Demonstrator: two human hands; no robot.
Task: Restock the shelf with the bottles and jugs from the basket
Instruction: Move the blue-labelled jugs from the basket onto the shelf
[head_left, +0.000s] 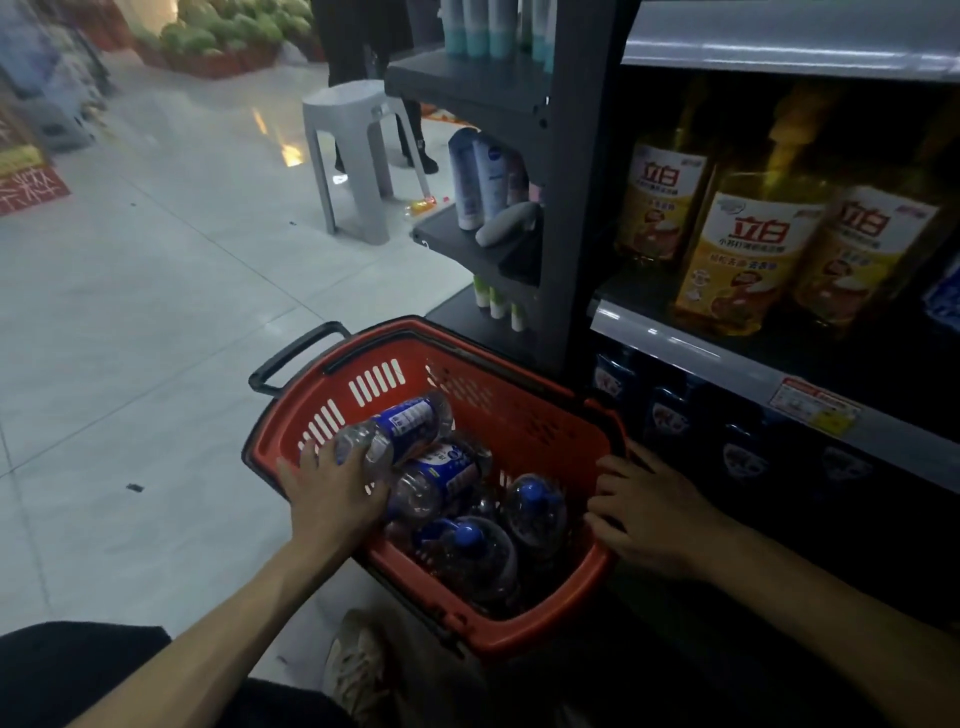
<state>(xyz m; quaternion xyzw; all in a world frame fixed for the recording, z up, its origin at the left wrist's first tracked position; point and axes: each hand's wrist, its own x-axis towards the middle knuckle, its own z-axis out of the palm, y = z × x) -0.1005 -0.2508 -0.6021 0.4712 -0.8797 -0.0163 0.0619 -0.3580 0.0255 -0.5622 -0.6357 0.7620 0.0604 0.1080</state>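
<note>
Up and to the right of the red plastic slotted basket (291, 415), three yellow translucent jugs (737, 260) on the grey metal shelf (675, 338) carry labels reading 立白 in red. Inside the basket, the print on the blue labels of the clear plastic water bottles (410, 421) is too small to read.

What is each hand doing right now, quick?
Left hand: grips a water bottle lying in the red basket.
Right hand: fingers curled over the basket's rim, holding it.
</note>
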